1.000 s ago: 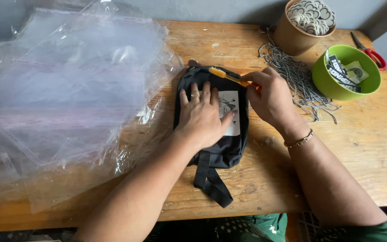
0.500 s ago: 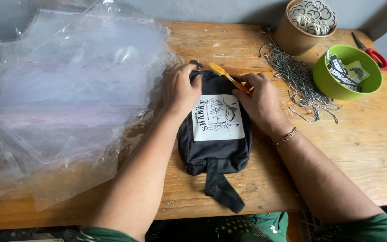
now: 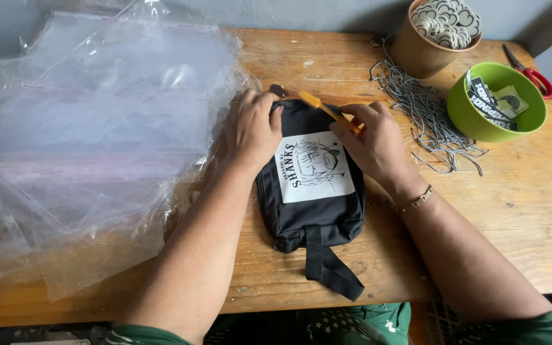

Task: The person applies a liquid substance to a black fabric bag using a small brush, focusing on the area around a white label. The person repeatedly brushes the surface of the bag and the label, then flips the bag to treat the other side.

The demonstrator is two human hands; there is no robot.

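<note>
A small black pouch (image 3: 314,217) with a white printed patch lies flat on the wooden table (image 3: 531,211), its strap trailing toward me. My left hand (image 3: 253,128) presses down on the pouch's top left corner. My right hand (image 3: 372,140) rests on the top right corner and holds a thin yellow-orange tool (image 3: 321,107) that lies across the pouch's upper edge.
A large heap of clear plastic bags (image 3: 91,140) covers the table's left half. A pile of grey cords (image 3: 426,115) lies right of the pouch. Behind it stand a brown cup of round tags (image 3: 432,32), a green bowl of labels (image 3: 496,102) and red-handled scissors (image 3: 531,71).
My left hand slid from the middle of the pouch to its top left corner, uncovering the white patch. The pouch now lies straighter. My right hand stayed at the top right with the tool.
</note>
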